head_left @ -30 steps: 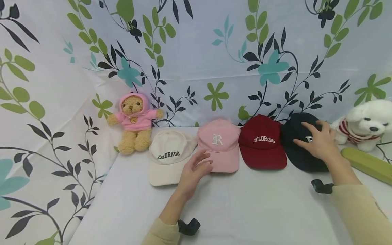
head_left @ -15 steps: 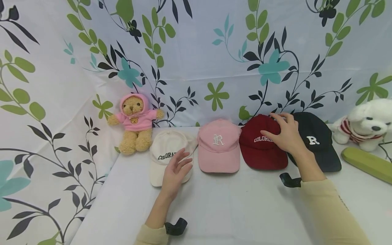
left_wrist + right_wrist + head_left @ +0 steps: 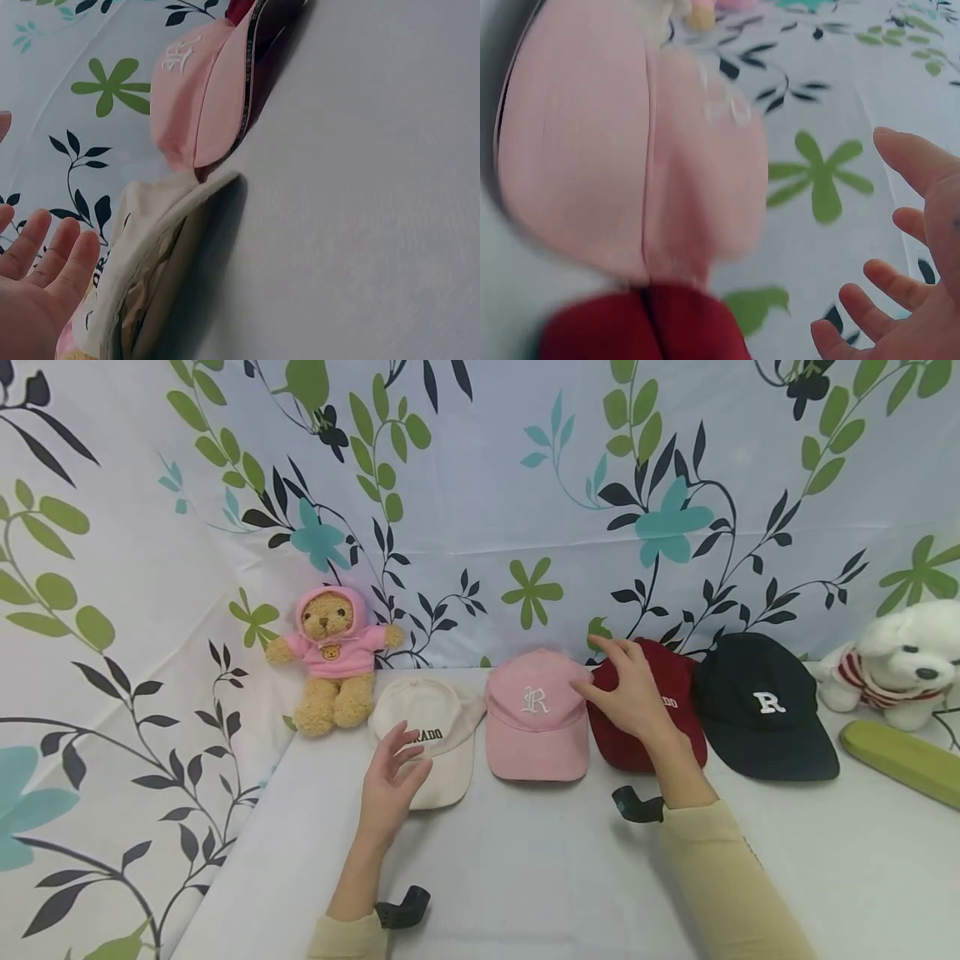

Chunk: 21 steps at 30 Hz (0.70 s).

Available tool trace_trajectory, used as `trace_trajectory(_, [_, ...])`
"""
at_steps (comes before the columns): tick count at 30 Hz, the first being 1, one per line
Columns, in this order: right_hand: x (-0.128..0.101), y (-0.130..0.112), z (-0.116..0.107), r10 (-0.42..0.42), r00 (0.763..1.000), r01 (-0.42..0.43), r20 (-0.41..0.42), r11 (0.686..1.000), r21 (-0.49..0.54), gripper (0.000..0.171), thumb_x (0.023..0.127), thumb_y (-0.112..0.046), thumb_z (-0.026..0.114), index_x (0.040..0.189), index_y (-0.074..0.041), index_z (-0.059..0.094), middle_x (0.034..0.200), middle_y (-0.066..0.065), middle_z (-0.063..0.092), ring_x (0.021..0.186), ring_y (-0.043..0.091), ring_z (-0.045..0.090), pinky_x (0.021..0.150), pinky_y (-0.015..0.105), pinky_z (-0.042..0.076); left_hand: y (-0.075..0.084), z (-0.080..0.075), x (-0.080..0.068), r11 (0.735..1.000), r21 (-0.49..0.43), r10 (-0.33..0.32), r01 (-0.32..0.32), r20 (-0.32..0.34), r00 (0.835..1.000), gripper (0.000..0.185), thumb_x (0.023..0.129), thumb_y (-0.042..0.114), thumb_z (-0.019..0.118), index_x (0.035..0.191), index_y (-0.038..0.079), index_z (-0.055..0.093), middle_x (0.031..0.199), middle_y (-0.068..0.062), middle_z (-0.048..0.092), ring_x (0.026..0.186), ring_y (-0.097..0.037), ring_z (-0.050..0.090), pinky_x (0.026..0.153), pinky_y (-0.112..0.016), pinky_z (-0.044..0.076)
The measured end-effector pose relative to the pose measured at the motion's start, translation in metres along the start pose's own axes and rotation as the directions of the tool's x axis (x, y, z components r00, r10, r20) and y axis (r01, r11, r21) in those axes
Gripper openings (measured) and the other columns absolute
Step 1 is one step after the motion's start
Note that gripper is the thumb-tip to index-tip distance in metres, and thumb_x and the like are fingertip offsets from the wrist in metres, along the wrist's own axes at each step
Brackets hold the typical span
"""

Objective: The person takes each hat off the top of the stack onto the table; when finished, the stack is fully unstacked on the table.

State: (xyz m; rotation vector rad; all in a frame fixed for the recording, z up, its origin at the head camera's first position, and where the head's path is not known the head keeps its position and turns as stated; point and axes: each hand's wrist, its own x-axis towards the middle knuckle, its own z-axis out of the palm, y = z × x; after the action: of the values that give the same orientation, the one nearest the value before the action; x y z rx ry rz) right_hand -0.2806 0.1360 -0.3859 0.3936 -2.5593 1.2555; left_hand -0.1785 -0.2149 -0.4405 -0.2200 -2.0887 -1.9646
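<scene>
– What do you have on the bench point(image 3: 540, 877)?

– Four fabric caps in a row on the white bench, along the leaf-printed backdrop point(image 3: 480, 485). From my left: a cream cap with dark lettering point(image 3: 435, 735), a pink cap with a white embroidered letter point(image 3: 536, 718), a dark red cap point(image 3: 675, 710), and a black cap with a white R point(image 3: 757, 710).

– And the hands?

– My left hand point(image 3: 392, 777) hovers over the near left edge of the cream cap, fingers spread and relaxed, gripping nothing; I cannot tell whether it touches the fabric. My right hand point(image 3: 628, 693) is above the dark red cap, reaching toward the pink one, fingers loosely spread, no grip on anything. The right wrist view shows that open palm point(image 3: 915, 262) facing the pink cap.

– Anything else?

– A tan teddy bear in a pink hoodie point(image 3: 330, 660) sits left of the caps, a white plush dog with a striped scarf point(image 3: 896, 668) on the right, with a green elongated case point(image 3: 896, 762) just before it.
</scene>
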Motion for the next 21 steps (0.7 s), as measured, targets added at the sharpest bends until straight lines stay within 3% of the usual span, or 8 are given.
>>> trace_trajectory(9, [0.010, -0.030, 0.046, -0.090, 0.996, 0.088, 0.004, 0.978, 0.189, 0.069, 0.089, -0.027, 0.078, 0.150, -0.012, 0.048, 0.148, 0.014, 0.040, 0.132, 0.038, 0.043, 0.106, 0.057, 0.040, -0.011, -0.024, 0.004, 0.994, 0.109, -0.008, 0.019, -0.104, 0.995, 0.069, 0.092, -0.004, 0.070, 0.152, 0.000, 0.037, 0.143, -0.022, 0.049, 0.124, -0.034, 0.052, 0.097, -0.022, 0.047])
trace_trajectory(17, [0.021, -0.050, 0.081, -0.118, 0.991, 0.102, 0.061, 0.970, 0.219, 0.067, 0.090, -0.023, 0.077, 0.149, -0.013, 0.048, 0.146, 0.013, 0.044, 0.125, 0.039, 0.050, 0.097, 0.050, 0.050, -0.019, -0.038, 0.005, 0.984, 0.167, -0.031, 0.055, -0.144, 0.989, 0.070, 0.092, 0.001, 0.073, 0.152, 0.002, 0.039, 0.143, -0.019, 0.050, 0.122, -0.030, 0.053, 0.093, -0.019, 0.047])
trace_trajectory(21, [0.025, -0.058, 0.097, -0.109, 0.989, 0.082, 0.100, 0.967, 0.241, 0.067, 0.091, -0.024, 0.076, 0.151, -0.014, 0.047, 0.145, 0.011, 0.046, 0.123, 0.032, 0.052, 0.098, 0.046, 0.049, -0.021, -0.043, 0.004, 0.975, 0.205, -0.051, 0.082, -0.153, 0.987, 0.070, 0.092, 0.005, 0.074, 0.153, 0.005, 0.040, 0.143, -0.017, 0.051, 0.123, -0.030, 0.053, 0.097, -0.029, 0.048])
